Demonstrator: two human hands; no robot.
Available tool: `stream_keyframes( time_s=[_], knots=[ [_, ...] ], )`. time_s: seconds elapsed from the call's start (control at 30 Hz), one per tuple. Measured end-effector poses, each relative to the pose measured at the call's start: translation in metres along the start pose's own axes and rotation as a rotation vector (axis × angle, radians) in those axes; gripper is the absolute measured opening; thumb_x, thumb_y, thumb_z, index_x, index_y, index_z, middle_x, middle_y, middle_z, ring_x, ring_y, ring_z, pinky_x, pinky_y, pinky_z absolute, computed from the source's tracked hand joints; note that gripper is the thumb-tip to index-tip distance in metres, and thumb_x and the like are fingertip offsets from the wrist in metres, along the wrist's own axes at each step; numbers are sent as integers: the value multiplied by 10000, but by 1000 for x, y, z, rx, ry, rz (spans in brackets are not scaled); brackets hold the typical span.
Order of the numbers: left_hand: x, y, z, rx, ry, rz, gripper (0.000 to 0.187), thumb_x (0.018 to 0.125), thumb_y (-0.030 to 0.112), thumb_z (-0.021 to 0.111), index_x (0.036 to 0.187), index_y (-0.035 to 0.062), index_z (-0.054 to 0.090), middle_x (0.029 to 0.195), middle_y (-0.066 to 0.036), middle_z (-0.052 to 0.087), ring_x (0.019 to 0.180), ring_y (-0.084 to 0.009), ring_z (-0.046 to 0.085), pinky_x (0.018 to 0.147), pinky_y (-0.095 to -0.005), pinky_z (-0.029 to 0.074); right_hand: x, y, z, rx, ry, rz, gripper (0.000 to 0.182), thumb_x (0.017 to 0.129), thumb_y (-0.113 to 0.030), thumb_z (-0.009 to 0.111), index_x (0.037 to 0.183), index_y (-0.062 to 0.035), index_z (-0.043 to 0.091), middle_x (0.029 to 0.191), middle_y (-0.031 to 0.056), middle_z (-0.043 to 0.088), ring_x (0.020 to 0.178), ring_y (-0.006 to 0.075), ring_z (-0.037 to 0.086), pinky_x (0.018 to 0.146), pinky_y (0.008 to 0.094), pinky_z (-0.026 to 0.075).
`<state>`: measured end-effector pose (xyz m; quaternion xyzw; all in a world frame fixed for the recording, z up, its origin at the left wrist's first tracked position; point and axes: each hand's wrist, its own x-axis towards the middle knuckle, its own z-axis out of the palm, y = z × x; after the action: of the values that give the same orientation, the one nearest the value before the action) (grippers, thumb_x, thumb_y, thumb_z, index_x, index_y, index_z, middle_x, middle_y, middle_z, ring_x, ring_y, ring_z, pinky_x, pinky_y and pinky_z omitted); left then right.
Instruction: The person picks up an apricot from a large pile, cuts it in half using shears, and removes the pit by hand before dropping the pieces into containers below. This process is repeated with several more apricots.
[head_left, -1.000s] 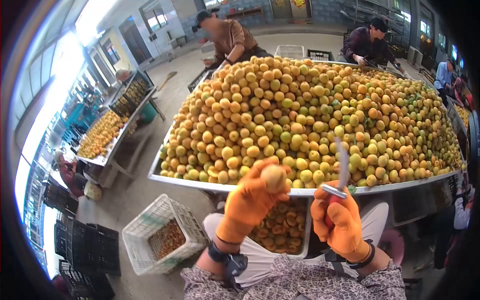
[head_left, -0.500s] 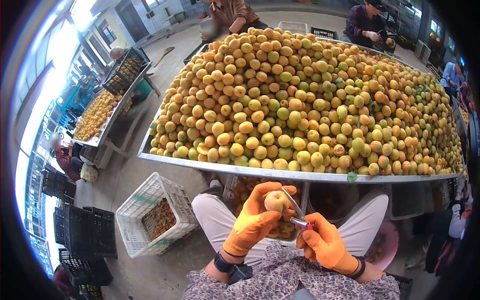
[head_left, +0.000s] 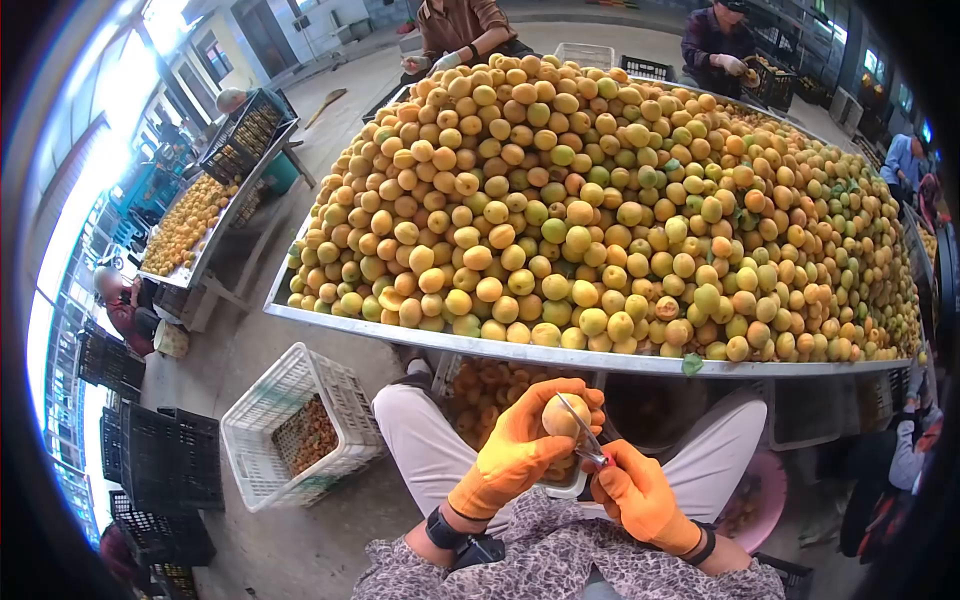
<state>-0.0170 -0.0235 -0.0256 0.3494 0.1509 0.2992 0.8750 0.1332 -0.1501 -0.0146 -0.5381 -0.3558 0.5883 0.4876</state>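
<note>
My left hand (head_left: 510, 455), in an orange glove, is closed around a yellow apricot (head_left: 557, 420) and holds it up above my lap. In my right hand (head_left: 645, 498), also orange-gloved, is a knife (head_left: 591, 449) with a red handle, mostly hidden by my fingers. Its metal blade points up and left and lies against the apricot's right side; how deep it cuts cannot be seen. Just beneath my hands, between my knees, a crate holds apricot pieces (head_left: 480, 400). Beyond them rises a large heap of apricots (head_left: 600, 215).
A metal-edged table (head_left: 480, 345) carries the heap. White crate (head_left: 345, 400) with brown bits stands left on the floor, near black crates (head_left: 170, 460). A pink basin (head_left: 768, 500) sits right of my leg. Co-workers (head_left: 470, 30) sit across the table, others farther off.
The knife blade has come onto the apricot, where before it stood beside it. My left hand has turned the fruit slightly. The whole view has shifted a little.
</note>
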Motion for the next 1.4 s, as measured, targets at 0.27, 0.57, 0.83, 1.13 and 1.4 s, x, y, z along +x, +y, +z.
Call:
stream_keyframes(
  time_s=[0.27, 0.57, 0.83, 1.13, 1.4],
  knots=[
    [-3, 5, 5, 90, -13, 65, 797, 732, 156, 829, 1384, 32, 389, 1312, -183, 524, 1143, -267, 578, 992, -400, 483, -3, 16, -8, -49, -8, -121, 320, 993, -318, 529, 1009, 1, 554, 634, 8, 539, 523, 59, 424, 489, 230, 355],
    [-11, 22, 9, 154, 19, -108, 656, 825, 235, 751, 1355, 7, 439, 1297, -167, 548, 1132, -229, 572, 985, -350, 460, -2, 14, -16, -54, -49, -247, 434, 986, -416, 514, 1000, 15, 557, 604, 8, 523, 511, 53, 422, 475, 222, 337],
    [8, -12, -15, -648, -126, 17, 598, 976, 439, 485, 1442, 91, 342, 1242, -248, 535, 1104, -343, 580, 1012, -490, 438, 0, -14, -8, 193, -93, -103, 446, 978, -442, 519, 997, 2, 559, 569, -17, 430, 444, 42, 341, 417, 208, 259],
    [16, -27, -30, -597, -16, 107, 499, 973, 452, 478, 1218, 20, 522, 1300, -211, 531, 1165, -325, 564, 1076, -494, 391, 4, -14, -9, 263, -61, 29, 446, 981, -448, 508, 1009, -5, 547, 596, -13, 449, 439, 50, 358, 392, 201, 278],
    [16, -26, -16, -600, 60, 8, 611, 937, 556, 481, 1231, 21, 507, 1265, -178, 553, 1118, -366, 564, 1013, -533, 413, 5, -18, -6, 253, -70, 62, 431, 987, -437, 500, 1002, -8, 547, 617, -11, 455, 450, 52, 371, 395, 201, 283]
  ],
)
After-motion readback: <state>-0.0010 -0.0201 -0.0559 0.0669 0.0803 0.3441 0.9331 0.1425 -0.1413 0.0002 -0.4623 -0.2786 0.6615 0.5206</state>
